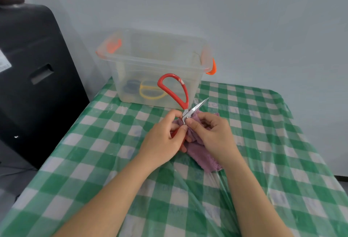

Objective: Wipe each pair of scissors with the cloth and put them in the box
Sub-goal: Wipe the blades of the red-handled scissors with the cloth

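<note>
Red-handled scissors (pixel 175 88) are spread open above the table, one red loop up in front of the box and one blade pointing up and right. My left hand (pixel 165 140) grips the lower red handle, mostly hidden under it. My right hand (pixel 212 133) pinches the purple cloth (pixel 201 154) against the metal near the pivot. The cloth hangs down onto the table. The clear plastic box (pixel 154 61) with orange latches stands open behind; yellow-handled scissors (pixel 150 93) and a blue-handled pair (pixel 131 86) lie inside it.
The table wears a green and white checked cover (pixel 94 161) under clear plastic. A black cabinet (pixel 33 78) stands close to the table's left side. A pale wall runs right behind the box.
</note>
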